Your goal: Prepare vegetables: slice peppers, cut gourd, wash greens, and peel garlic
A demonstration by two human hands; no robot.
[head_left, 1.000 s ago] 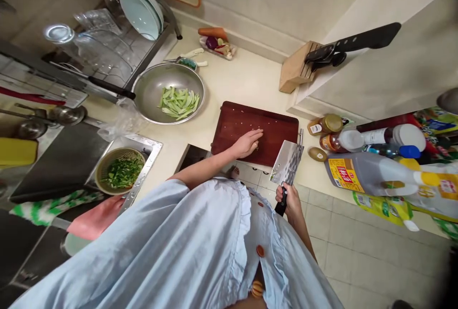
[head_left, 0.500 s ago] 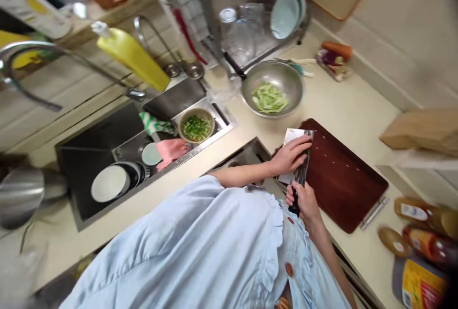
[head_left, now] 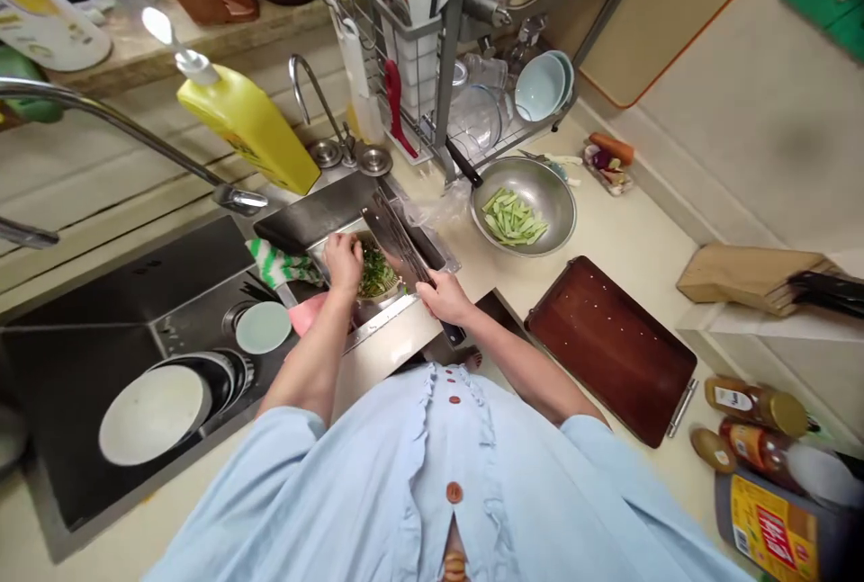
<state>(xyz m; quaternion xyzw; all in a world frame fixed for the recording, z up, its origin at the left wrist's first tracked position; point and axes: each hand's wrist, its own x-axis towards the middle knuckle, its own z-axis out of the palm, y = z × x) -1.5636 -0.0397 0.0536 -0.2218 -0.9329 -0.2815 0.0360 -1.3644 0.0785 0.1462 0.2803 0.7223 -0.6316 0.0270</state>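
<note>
My right hand (head_left: pixel 442 296) grips the black handle of a cleaver (head_left: pixel 395 240), whose blade lies over a round strainer of chopped greens (head_left: pixel 378 278) at the sink's edge. My left hand (head_left: pixel 343 260) is over the strainer's left side, fingers curled down against the blade or the greens; what it holds is hidden. The dark red cutting board (head_left: pixel 611 348) lies bare on the counter to the right. A steel bowl of pale green slices (head_left: pixel 526 209) stands behind it.
The sink (head_left: pixel 135 312) on the left holds plates and a small lid. A yellow soap bottle (head_left: pixel 247 123), tap and dish rack stand behind. Knife block (head_left: pixel 742 278) and sauce bottles (head_left: pixel 756 425) are at the right. A carrot and vegetables (head_left: pixel 611 159) lie at the back.
My view swung left to the sink. Both hands left the cutting board with the cleaver and now are over the strainer of greens.
</note>
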